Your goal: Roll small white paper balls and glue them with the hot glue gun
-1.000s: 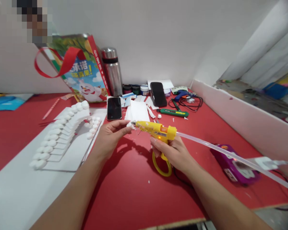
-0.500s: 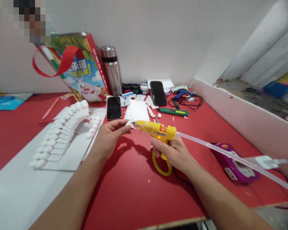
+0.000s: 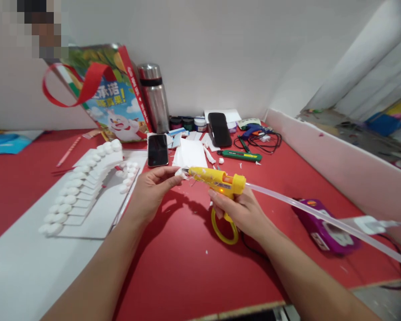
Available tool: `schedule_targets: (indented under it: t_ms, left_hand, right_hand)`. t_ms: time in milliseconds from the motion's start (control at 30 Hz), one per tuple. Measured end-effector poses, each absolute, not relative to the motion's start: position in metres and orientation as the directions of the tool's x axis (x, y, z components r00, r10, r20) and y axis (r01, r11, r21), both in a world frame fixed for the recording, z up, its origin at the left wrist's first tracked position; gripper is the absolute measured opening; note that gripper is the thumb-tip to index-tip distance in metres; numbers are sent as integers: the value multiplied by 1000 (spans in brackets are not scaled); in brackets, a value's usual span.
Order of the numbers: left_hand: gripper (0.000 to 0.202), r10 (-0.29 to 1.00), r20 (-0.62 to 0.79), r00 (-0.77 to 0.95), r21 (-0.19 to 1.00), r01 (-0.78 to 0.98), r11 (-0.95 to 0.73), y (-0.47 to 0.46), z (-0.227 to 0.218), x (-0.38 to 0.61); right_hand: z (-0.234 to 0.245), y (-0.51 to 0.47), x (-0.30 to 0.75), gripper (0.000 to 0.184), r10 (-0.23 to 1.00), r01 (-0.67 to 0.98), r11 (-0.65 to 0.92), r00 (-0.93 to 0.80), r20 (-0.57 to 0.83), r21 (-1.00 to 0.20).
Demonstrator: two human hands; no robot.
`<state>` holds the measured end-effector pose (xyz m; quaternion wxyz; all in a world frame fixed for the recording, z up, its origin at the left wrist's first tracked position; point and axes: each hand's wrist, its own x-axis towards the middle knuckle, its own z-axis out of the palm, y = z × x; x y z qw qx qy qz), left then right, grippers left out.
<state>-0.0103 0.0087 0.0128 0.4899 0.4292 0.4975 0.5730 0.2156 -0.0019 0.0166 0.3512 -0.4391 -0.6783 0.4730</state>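
Note:
My right hand (image 3: 235,207) is wrapped round the handle of a yellow glue gun (image 3: 209,177), its orange light lit. A long translucent glue stick (image 3: 287,200) runs out of the gun's back toward the right edge. Between thumb and fingers, my left hand (image 3: 155,189) pinches a small white piece (image 3: 180,173), soft-looking, its exact kind unclear. The gun's nozzle meets or almost meets this piece. Left of my hands, a white stair-shaped model (image 3: 96,211) edged with white rounded puffs (image 3: 65,208) rests on a white board (image 3: 23,267).
Behind my hands lie a phone (image 3: 157,150), white paper (image 3: 190,153), a green utility knife (image 3: 239,155) and a black device (image 3: 219,129). A steel flask (image 3: 154,98) stands beside a printed bag (image 3: 110,96). To the right is a purple power strip (image 3: 325,227) with a white plug (image 3: 369,224).
Both hands keep nearly the same pose, with the nozzle still at the white piece. The view has shifted very slightly.

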Motion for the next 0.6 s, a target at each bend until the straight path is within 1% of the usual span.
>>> schedule_targets:
  t_ms: [200, 433, 533, 600]
  left_hand:
    - [31, 989, 13, -150, 991, -127, -33, 8, 15, -11]
    - [30, 990, 17, -141, 989, -145, -37, 8, 13, -12]
    - [34, 991, -12, -136, 984, -179, -13, 8, 12, -12]
    - [36, 989, -51, -135, 969, -245, 16, 9, 12, -12]
  right_hand:
    - [15, -2, 215, 37, 928, 290, 176, -369, 60, -941]
    - [14, -1, 217, 39, 934, 272, 184, -346, 82, -945]
    - [15, -2, 218, 40, 939, 263, 181, -332, 87, -948]
    - [16, -3, 218, 40, 938, 231, 178, -332, 94, -956]
